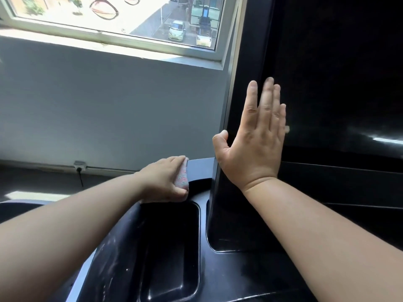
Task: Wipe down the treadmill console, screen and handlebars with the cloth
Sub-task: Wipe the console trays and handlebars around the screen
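Pink-speckled cloth (182, 177) is bunched in the left hand (163, 180), grip clamped round it, pressed onto the black console (218, 271) at the far rim of the recessed tray (174, 247), just left of the dark screen (327, 83). Over on the right, the right hand (253, 147) is held flat at that screen's left edge, grip apart, fingers (267, 99) straight and pointing up, thumb at the bezel. Beyond, a grey wall (109, 105) runs under a sunlit window (113, 38), parked cars (176, 30) outside, and a wall socket (80, 165) sits low on the far left.
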{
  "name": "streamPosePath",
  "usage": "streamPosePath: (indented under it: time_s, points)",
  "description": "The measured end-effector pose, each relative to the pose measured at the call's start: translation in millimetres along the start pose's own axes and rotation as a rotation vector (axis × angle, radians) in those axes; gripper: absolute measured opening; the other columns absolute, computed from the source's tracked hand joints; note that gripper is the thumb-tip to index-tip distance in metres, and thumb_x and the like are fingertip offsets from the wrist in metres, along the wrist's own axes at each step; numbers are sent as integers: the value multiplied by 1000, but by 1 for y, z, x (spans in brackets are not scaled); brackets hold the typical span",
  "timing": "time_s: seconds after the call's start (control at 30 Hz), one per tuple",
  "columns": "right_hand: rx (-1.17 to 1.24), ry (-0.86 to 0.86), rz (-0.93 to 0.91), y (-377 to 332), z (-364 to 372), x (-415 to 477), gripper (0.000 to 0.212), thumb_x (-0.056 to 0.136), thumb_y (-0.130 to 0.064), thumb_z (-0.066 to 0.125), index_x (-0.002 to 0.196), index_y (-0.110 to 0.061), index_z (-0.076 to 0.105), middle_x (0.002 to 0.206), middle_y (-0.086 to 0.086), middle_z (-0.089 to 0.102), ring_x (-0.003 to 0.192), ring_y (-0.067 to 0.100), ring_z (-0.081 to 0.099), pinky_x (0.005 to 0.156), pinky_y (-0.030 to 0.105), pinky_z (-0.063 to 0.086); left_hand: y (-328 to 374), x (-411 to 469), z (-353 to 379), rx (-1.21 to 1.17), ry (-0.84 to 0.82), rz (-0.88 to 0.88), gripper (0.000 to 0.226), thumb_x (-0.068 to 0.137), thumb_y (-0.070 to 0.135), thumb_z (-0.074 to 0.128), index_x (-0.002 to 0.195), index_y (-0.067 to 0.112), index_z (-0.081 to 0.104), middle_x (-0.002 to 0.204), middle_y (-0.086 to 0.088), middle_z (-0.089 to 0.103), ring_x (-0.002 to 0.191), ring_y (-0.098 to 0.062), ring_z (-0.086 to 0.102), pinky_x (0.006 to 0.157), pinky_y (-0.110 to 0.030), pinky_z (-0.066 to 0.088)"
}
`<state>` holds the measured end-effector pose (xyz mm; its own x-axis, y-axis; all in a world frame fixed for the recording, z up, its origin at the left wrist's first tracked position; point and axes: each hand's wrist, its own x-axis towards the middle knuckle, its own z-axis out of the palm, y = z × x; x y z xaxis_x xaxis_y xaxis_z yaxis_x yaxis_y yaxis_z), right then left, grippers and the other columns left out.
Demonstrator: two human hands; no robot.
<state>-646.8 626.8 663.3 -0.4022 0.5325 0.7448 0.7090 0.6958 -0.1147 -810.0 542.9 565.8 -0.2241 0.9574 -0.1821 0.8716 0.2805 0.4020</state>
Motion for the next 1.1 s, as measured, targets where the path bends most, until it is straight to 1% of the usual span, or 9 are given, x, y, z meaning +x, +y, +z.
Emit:
streamPosePath:
  time_s: [0.17, 0.27, 0.33, 0.43, 0.53, 0.67, 0.8, 0.93, 1.1]
  points:
    - [-3, 9, 2, 0, 0, 0, 87, 73, -32, 51, 150, -1, 22, 156, 24, 16, 146, 36, 13, 119, 44, 8, 29, 39, -4, -8, -37, 111, 77, 57, 50, 71, 127, 34, 42, 104, 22, 50, 103, -7, 49, 84, -20, 36]
    - [-9, 12, 3, 1, 1, 0, 87, 73, -33, 51, 149, -1, 23, 156, 24, 17, 146, 36, 13, 119, 44, 9, 39, 54, -7, -86, -107, 139, 39, 58, 49, 75, 89, 51, 50, 80, 28, 49, 80, 0, 49, 75, -21, 36]
    - [-11, 10, -1, 1, 1, -1, 87, 74, -33, 51, 149, -1, 23, 156, 24, 17, 146, 35, 13, 119, 44, 9, 39, 61, -8, -131, -170, 155, 33, 58, 48, 76, 72, 58, 49, 76, 28, 51, 74, 5, 50, 74, -23, 38]
    - [-12, 4, -10, 2, 1, -1, 87, 74, -34, 52, 150, -2, 22, 156, 23, 16, 146, 34, 13, 120, 44, 9, 37, 59, -6, -161, -193, 128, 45, 52, 54, 74, 90, 58, 51, 84, 25, 54, 81, 2, 54, 76, -26, 43]
    - [-10, -8, -11, 4, -1, -1, 87, 74, -35, 51, 150, -3, 22, 156, 22, 16, 146, 34, 12, 120, 43, 7, 34, 49, -6, -61, -121, 58, 85, 46, 65, 67, 122, 33, 47, 109, 13, 55, 103, -14, 55, 87, -31, 45]
    - [-17, -31, -16, 4, -1, 0, 87, 75, -35, 49, 151, -3, 20, 157, 22, 15, 147, 34, 11, 120, 43, 7, 20, 28, -1, -33, -16, -99, 81, 54, 64, 71, 122, 28, 46, 115, 7, 55, 102, -18, 53, 82, -30, 43]
    - [-23, -59, -15, 4, -2, -1, 87, 75, -34, 49, 151, -3, 19, 157, 23, 14, 146, 35, 11, 119, 44, 7, 3, -2, 8, -45, 51, -268, 92, 51, 70, 64, 131, 30, 41, 124, 4, 51, 114, -23, 49, 92, -35, 43]
    - [-30, -77, -6, 5, -3, 0, 87, 76, -34, 47, 151, -4, 17, 157, 23, 12, 147, 34, 10, 120, 44, 7, -5, -36, 21, -72, 143, -440, 82, 51, 71, 58, 119, 28, 41, 118, 1, 51, 111, -25, 48, 92, -39, 45]
    - [-24, -127, 1, 0, -7, -1, 87, 77, -33, 44, 152, -3, 12, 157, 23, 8, 147, 35, 6, 120, 44, 4, 1, -84, 38, -34, 218, -692, 87, 60, 62, 59, 132, 20, 32, 126, -4, 46, 118, -28, 46, 91, -39, 43]
